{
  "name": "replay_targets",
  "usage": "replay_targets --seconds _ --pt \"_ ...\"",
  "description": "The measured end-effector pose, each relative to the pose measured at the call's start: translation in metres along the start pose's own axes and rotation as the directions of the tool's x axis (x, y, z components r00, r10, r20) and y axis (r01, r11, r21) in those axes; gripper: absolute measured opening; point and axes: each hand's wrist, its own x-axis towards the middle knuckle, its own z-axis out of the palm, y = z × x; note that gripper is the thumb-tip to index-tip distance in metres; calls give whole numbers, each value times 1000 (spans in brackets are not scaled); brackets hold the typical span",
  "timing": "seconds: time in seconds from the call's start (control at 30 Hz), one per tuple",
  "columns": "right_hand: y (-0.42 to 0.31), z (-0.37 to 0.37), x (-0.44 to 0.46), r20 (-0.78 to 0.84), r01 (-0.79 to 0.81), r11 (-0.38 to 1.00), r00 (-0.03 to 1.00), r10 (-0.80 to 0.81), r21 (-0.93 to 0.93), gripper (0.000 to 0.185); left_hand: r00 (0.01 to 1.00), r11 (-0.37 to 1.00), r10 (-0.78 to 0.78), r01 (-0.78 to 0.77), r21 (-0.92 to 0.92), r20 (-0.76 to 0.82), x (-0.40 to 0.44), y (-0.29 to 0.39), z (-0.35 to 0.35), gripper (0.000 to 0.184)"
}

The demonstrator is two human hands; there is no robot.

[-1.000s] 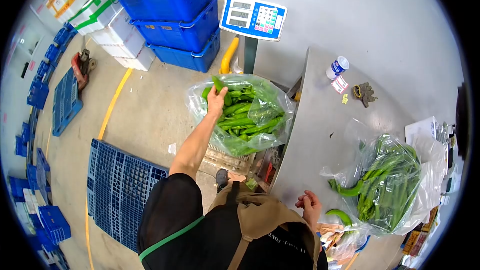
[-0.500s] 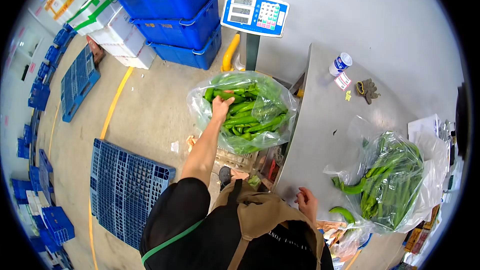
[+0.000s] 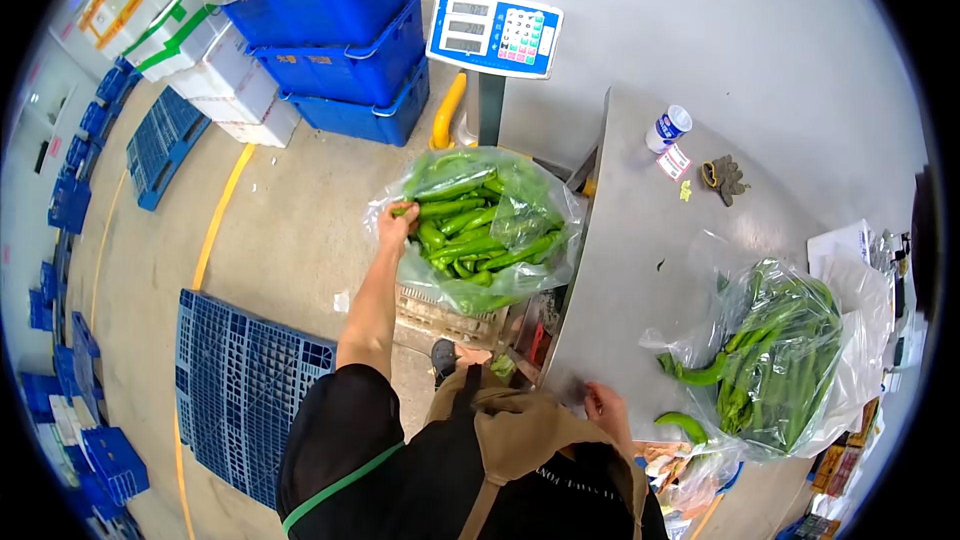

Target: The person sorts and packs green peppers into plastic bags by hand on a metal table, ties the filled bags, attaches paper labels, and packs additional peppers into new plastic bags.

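Left of centre, the left hand [image 3: 394, 228], nearer than the lower-centre right hand [image 3: 606, 408] (grip unclear), pinches a pepper [image 3: 403, 211] at the left edge of the bag [image 3: 440, 290], slanting sideways-lying peppers [image 3: 468, 222] to its right.

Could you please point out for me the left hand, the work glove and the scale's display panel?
Left hand [image 3: 397, 225]: head view, middle of the hand.
Work glove [image 3: 722, 180]: head view, middle of the glove.
Display panel [image 3: 495, 35]: head view, centre of its face.

Bright green peppers [image 3: 468, 227], blue crates [image 3: 340, 76], dark-blue gridded pallet [image 3: 245, 380], grey tabletop [image 3: 620, 310], blue-and-white scale display [image 3: 495, 35], yellow floor line [image 3: 221, 210]
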Motion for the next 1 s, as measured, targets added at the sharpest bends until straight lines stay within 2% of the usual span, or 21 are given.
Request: replay_targets --seconds 0.07,0.1,0.13,0.2,0.23,0.27,0.33,0.37,0.4,0.43,0.47,0.53,0.57,0.6,0.63,0.73,0.83,0.93,1.0 --pt "0 4 6 24 -5 999 1000 6 -44 24 983 976 102 -128 175 152 7 -9 1 18" --pt "-4 9 8 44 -4 998 999 6 -60 24 955 956 159 -212 202 250 -4 7 19 17" --pt "-9 13 7 66 -7 997 998 12 -78 24 955 954 140 -201 222 263 5 -1 32 20" --pt "-22 12 19 128 92 996 988 -89 -20 24 968 900 115 -197 388 225 23 -9 40 22" --pt "-30 8 27 144 131 991 981 -131 5 24 973 894 109 -187 408 206 35 -19 37 23" --pt "-35 3 31 145 148 989 979 -146 -6 25 923 795 262 -373 479 283 44 -24 31 24" --pt "-29 -3 33 84 152 987 985 -148 -49 25 914 811 190 -352 467 359 42 -21 23 25" --pt "-19 -5 33 37 164 984 986 -162 -69 25 934 786 165 -318 531 316 51 -33 17 25" --pt "-24 -15 32 5 97 991 995 -97 -89 24 907 787 262 -398 472 329 61 -52 4 24" --pt "-28 -25 24 -32 32 995 999 -35 -97 23 918 771 270 -386 506 289 68 -63 1 25" --pt "-27 -28 17 -81 -9 993 997 0 -115 23 899 625 309 -438 646 311 55 -45 7 27" --pt "-17 -37 6 -142 -56 987 989 34 -152 22 854 470 323 -518 715 407 62 -41 26 28" --pt "-15 -43 4 -206 -78 988 977 49 -133 21 892 484 250 -451 750 375 58 -37 39 27" --pt "-14 -48 1 -258 -88 990 964 57 -112 21 852 403 291 -522 752 435 65 -42 40 26" --pt "-11 -54 0 -305 -87 992 951 55 -93 21 862 365 280 -503 783 423 57 -36 47 25" --pt "8 -77 8 -581 -65 965 808 -98 -254 20 870 224 266 -474 852 415 38 -14 54 23" --pt "46 -107 10 -764 -463 859 629 145 -218 20 816 25 330 -510 860 474 25 -11 58 19" --pt "74 -132 8 -785 -747 651 319 531 136 36 841 245 441 -449 859 314 -21 27 84 15" --pt "99 -137 14 -759 -761 577 179 626 296 50 735 385 566 -637 668 374 -80 49 119 13"
